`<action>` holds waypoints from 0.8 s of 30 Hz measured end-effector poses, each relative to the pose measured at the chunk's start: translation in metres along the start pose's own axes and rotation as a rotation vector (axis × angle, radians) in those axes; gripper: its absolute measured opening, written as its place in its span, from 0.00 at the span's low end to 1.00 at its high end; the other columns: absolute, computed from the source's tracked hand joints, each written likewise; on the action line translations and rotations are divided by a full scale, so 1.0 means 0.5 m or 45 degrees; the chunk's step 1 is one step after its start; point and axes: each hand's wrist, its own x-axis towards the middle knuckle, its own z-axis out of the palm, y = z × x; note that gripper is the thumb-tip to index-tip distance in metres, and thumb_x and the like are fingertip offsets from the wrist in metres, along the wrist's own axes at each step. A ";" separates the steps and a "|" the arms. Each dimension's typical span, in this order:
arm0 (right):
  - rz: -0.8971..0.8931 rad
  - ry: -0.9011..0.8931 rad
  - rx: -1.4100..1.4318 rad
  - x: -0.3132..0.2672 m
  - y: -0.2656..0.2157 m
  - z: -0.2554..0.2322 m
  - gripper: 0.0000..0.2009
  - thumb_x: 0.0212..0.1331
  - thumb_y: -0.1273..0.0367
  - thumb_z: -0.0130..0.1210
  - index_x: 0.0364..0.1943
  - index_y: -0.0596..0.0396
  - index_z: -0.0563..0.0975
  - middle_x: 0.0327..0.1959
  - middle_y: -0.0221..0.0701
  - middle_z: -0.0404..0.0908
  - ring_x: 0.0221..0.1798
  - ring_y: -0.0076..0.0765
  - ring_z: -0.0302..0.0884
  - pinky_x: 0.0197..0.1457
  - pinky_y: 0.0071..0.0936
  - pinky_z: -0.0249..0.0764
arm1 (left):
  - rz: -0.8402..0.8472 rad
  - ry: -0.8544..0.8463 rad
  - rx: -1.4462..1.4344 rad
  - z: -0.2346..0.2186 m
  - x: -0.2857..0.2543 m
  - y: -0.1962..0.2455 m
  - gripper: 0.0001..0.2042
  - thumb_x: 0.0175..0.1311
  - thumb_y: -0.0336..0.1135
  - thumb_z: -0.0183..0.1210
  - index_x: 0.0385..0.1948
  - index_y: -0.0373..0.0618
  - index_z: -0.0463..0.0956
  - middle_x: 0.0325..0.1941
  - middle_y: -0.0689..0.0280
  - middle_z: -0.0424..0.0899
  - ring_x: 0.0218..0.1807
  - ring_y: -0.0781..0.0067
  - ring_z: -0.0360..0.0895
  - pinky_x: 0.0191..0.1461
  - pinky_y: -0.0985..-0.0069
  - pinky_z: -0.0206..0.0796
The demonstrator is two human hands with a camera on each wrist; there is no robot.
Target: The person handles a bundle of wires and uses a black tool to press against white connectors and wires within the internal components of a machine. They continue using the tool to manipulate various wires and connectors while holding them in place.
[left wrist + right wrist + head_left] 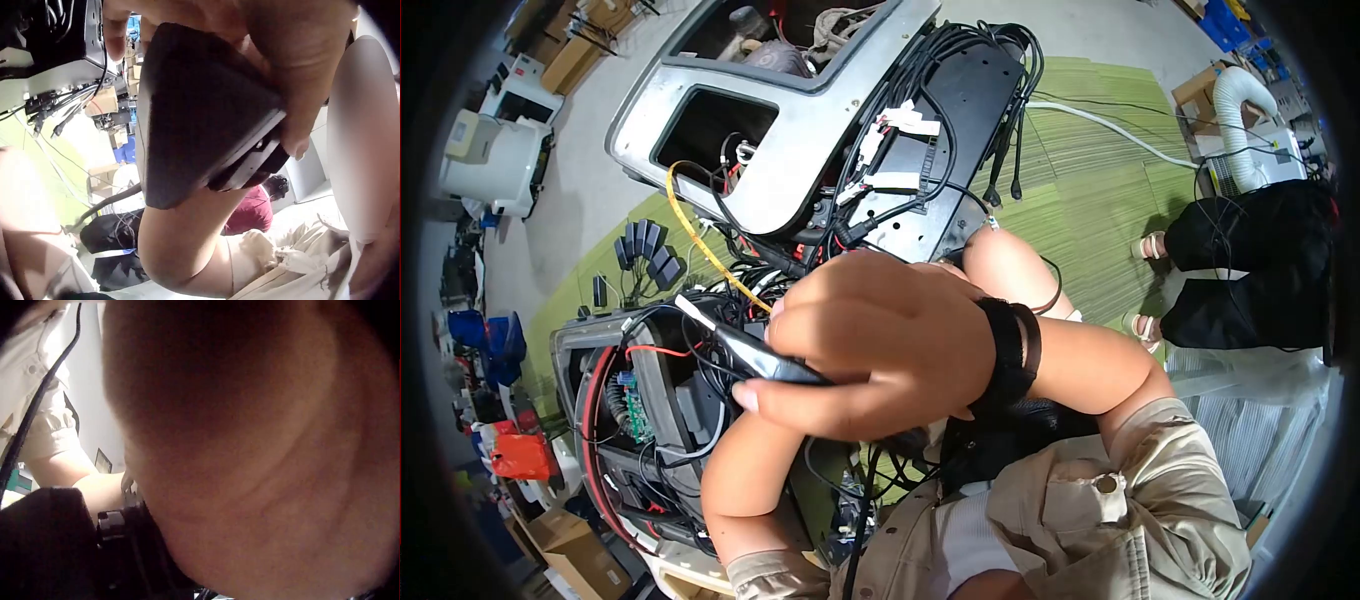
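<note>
In the head view my right hand [880, 345], a black strap [1006, 350] on its wrist, reaches across the middle. Its thumb and fingers pinch a dark device [765, 360] with a silvery face. It hides my left hand there. The left wrist view shows that left hand [294, 56] at the top, fingers and thumb around a black wedge-shaped housing [194, 125]; the thumb lies at its edge. In the right wrist view the right palm [244, 456] fills most of the picture, beside a black box [44, 544].
Behind the hands stands a silver machine shell [800, 150] with bundled black cables [930, 70]. An opened unit [640, 430] with wiring and a circuit board is at the left. Another person's black-trousered legs [1250, 270] are at the right. Several small black blocks [645, 245] lie on the green mat.
</note>
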 end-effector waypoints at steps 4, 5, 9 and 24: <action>0.179 0.048 0.297 0.011 -0.004 -0.021 0.17 0.49 0.75 0.63 0.47 0.49 0.80 0.36 0.31 0.73 0.32 0.34 0.73 0.34 0.27 0.70 | -0.042 -0.020 -0.059 0.005 0.007 -0.008 0.17 0.55 0.37 0.64 0.44 0.39 0.76 0.39 0.63 0.82 0.41 0.69 0.78 0.48 0.73 0.68; 0.343 0.007 0.414 0.011 -0.016 -0.030 0.16 0.54 0.71 0.62 0.49 0.50 0.79 0.36 0.30 0.73 0.35 0.34 0.72 0.39 0.28 0.69 | -0.053 -0.024 -0.078 0.008 0.006 -0.011 0.17 0.55 0.37 0.64 0.44 0.39 0.76 0.39 0.63 0.82 0.41 0.70 0.78 0.48 0.73 0.68; 0.371 0.076 0.412 0.014 -0.020 -0.041 0.15 0.61 0.64 0.58 0.50 0.52 0.78 0.36 0.31 0.74 0.40 0.34 0.73 0.44 0.31 0.70 | -0.096 -0.031 -0.164 0.034 0.010 -0.025 0.17 0.55 0.35 0.64 0.44 0.38 0.76 0.39 0.65 0.82 0.42 0.73 0.78 0.49 0.75 0.68; 0.729 0.598 1.051 0.007 -0.025 -0.055 0.21 0.67 0.62 0.50 0.59 0.57 0.63 0.45 0.41 0.71 0.47 0.36 0.71 0.56 0.38 0.70 | -0.404 0.063 -0.615 0.035 0.008 -0.076 0.12 0.66 0.34 0.52 0.46 0.38 0.75 0.36 0.69 0.80 0.38 0.82 0.76 0.40 0.83 0.67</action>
